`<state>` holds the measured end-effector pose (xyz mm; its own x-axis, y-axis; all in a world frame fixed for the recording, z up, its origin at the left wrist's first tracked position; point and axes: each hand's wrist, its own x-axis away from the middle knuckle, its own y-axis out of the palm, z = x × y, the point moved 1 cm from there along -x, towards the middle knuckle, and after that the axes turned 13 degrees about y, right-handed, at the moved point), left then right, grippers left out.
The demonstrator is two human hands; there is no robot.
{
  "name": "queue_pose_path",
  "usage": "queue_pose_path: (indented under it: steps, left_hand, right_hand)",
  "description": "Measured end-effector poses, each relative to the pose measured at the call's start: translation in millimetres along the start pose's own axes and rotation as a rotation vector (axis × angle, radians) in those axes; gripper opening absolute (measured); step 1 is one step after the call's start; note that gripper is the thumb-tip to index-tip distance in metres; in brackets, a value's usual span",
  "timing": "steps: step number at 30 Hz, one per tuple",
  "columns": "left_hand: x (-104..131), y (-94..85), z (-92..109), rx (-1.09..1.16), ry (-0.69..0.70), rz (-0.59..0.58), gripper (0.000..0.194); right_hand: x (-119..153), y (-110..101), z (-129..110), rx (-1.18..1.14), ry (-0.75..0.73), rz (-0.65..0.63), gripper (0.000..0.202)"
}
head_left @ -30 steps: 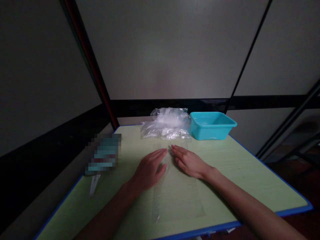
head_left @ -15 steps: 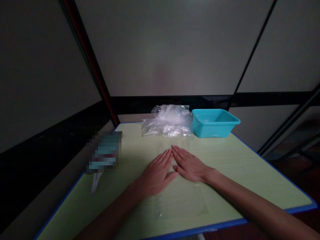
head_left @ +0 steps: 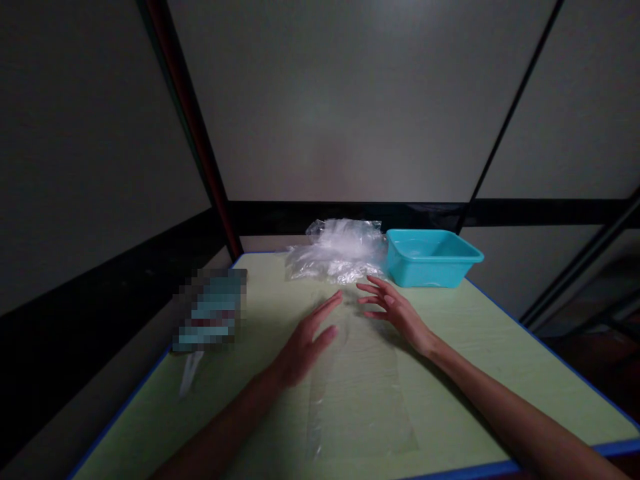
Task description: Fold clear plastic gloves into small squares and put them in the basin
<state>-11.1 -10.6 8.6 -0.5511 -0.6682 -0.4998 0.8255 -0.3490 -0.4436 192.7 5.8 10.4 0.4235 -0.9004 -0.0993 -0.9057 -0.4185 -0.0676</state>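
Note:
A clear plastic bag [head_left: 360, 400] lies flat on the pale green table, its near end toward the front edge. Above its left side hovers my left hand [head_left: 307, 340], thumb apart from the stretched fingers, holding nothing. My right hand [head_left: 397, 313] is raised over the bag's far right part, fingers spread and nothing in them. The two hands are apart, with a gap between their fingertips. Beyond them sits a heap of crumpled clear plastic bags [head_left: 340, 250].
A turquoise plastic basin [head_left: 425, 270] stands at the back right, beside the heap. On the left edge lies a pixelated item [head_left: 210, 313] with a whitish strip [head_left: 190, 373] below it. The table [head_left: 480, 333] has blue edging; wall panels rise behind and left.
Both hands have lifted off the plastic bag and moved apart. Before, they lay flat on it with fingertips together. The view has tilted up slightly.

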Motion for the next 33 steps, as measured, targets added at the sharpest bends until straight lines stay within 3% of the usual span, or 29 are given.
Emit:
queue_pose_path:
  steps: [3, 6, 12, 19, 25, 33]
  left_hand:
    - [-9, 1.2, -12, 0.495, -0.114, 0.048, 0.066]
    - [-14, 6.7, -19, 0.668, -0.24, 0.011, 0.073]
    - [-12, 8.8, -16, 0.733, -0.277, -0.004, 0.074]
    - [-23, 5.2, -8, 0.812, -0.254, -0.004, 0.066]
    - [-30, 13.0, -15, 0.829, -0.277, -0.038, 0.063]
    - [-29, 15.9, -17, 0.802, -0.273, -0.036, 0.063]
  right_hand:
    - [-3, 3, 3, -0.002, 0.041, -0.083, 0.052]
    - [-2, 8, 5, 0.039, 0.092, -0.131, 0.053]
    - [1, 12, 5, 0.065, 0.117, -0.149, 0.056]
    - [-5, 7, 12, 0.011, 0.073, -0.018, 0.054]
    - [-6, 7, 13, -0.06, 0.082, -0.076, 0.053]
    - [-1, 11, 6, 0.146, 0.114, -0.082, 0.053]
